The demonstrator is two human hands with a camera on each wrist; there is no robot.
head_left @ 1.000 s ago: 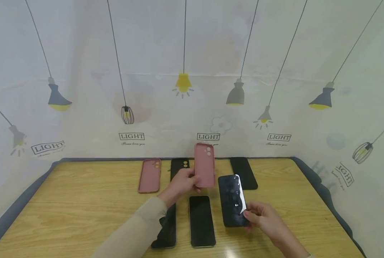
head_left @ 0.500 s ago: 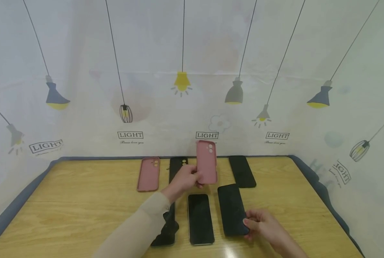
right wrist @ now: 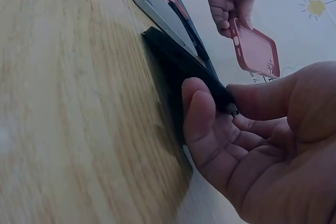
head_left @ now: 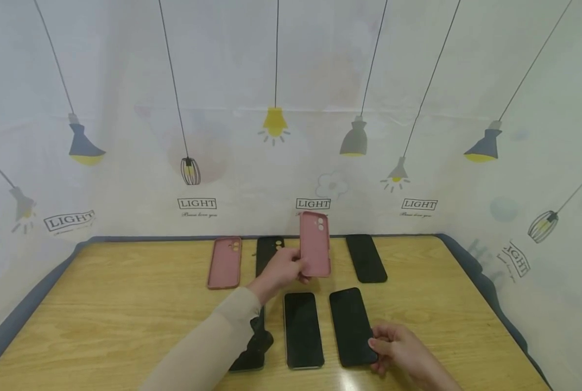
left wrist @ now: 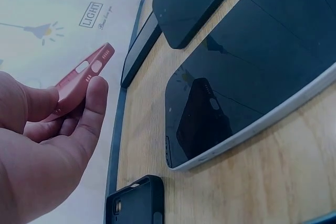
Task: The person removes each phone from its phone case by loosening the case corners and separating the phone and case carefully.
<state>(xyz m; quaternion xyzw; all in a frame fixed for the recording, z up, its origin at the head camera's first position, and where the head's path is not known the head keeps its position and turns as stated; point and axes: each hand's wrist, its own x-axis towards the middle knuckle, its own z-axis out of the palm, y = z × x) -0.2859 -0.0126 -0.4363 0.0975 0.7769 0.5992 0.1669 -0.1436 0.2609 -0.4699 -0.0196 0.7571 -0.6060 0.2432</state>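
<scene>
The pale wall printed with hanging lamps (head_left: pixel 222 81) closes off the far side, so your working room is the wooden table (head_left: pixel 125 326), and reaches there are best kept low and short. The dark phone (head_left: pixel 350 328) is at the near right, beside the silver-edged phone (head_left: pixel 303 331) with a strip of wood between them; the right wrist view shows it tilted, its gripped edge raised, though you cannot tell how much of it rests on the wood. The step in hand seems to be controlling that phone while the other hand stays out of its way, so level it gently and leave that strip intact, or the two could knock. Your right hand (head_left: pixel 396 347) pinches only the near right corner, thumb above and fingers beneath, with no gap left around it; a corner hold like that likely lets the far end swing, so a second contact along the side would steady it. Your left hand (head_left: pixel 282 266) grips the held pink case (head_left: pixel 315 241) by its lower left edge, thumb against fingers, up off the table with the hollow side toward you. Pinch the rim lightly there, as it probably flexes. Your left thumb (left wrist: pixel 42 103) sits well away from the camera holes (head_left: pixel 321 224), which leaves them a clear guide to orientation.
</scene>
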